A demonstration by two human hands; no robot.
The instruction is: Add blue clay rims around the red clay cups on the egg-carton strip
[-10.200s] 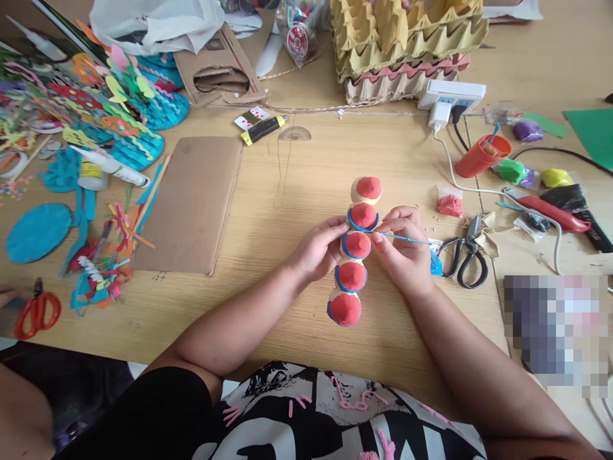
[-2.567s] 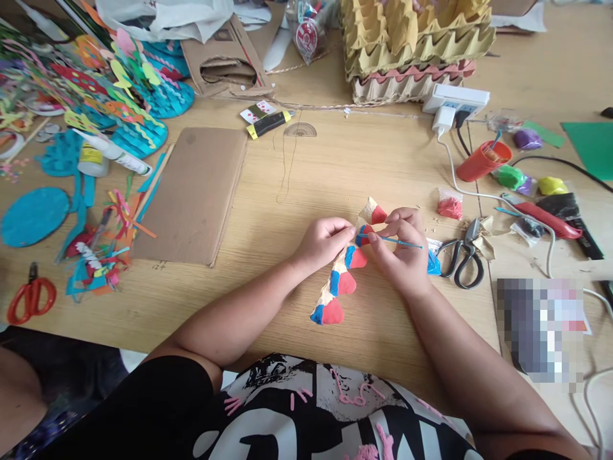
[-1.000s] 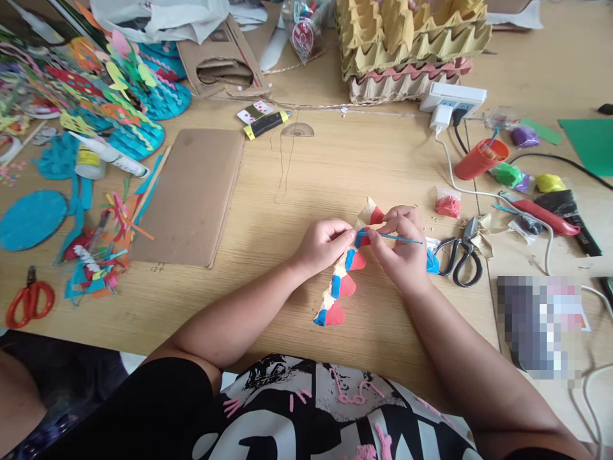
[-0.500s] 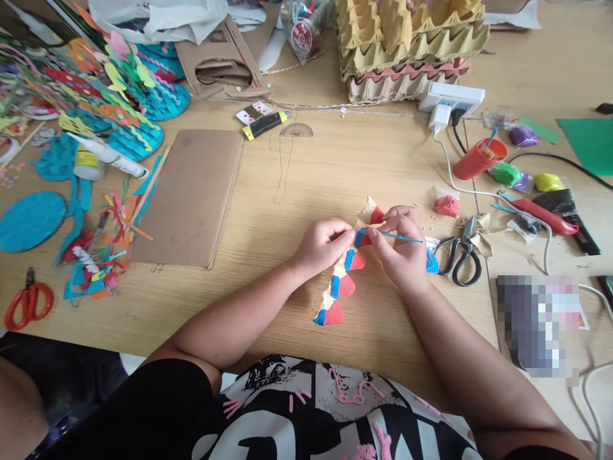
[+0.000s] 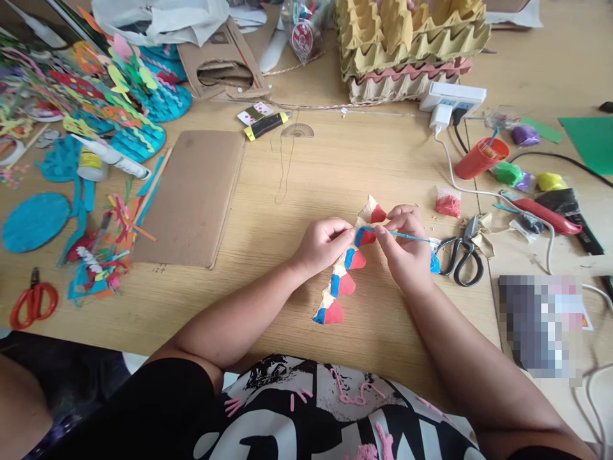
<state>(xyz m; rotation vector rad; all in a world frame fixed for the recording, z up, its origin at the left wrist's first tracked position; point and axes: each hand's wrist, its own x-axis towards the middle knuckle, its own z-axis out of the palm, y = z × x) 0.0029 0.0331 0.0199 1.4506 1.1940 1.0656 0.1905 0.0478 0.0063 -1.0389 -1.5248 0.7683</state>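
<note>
A scalloped cardboard strip [image 5: 345, 285], apparently torn from an egg tray, runs slantwise in front of me. Its points are red, with blue patches beside most of them; the far end shows red and bare cardboard only. Pinched between thumb and fingers, the strip's upper part is held by my left hand [image 5: 326, 246]. My right hand [image 5: 407, 252] grips a thin blue stick-like tool [image 5: 412, 237], whose left end reaches the blue patch near my left thumb. A packet of blue clay [image 5: 435, 262] lies just right of my right hand, partly hidden.
Black-handled scissors [image 5: 462, 255] lie on the right, near a red clay packet [image 5: 448, 203] and an orange cup [image 5: 481, 158]. Egg trays [image 5: 412, 45] are stacked behind a power strip [image 5: 453, 99]. At left are a cardboard sheet [image 5: 189, 198], paper scraps and red scissors [image 5: 34, 303].
My right hand has shifted slightly right with the blue tool, uncovering more of the red at the strip's far end. My left hand keeps its pinch on the strip.
</note>
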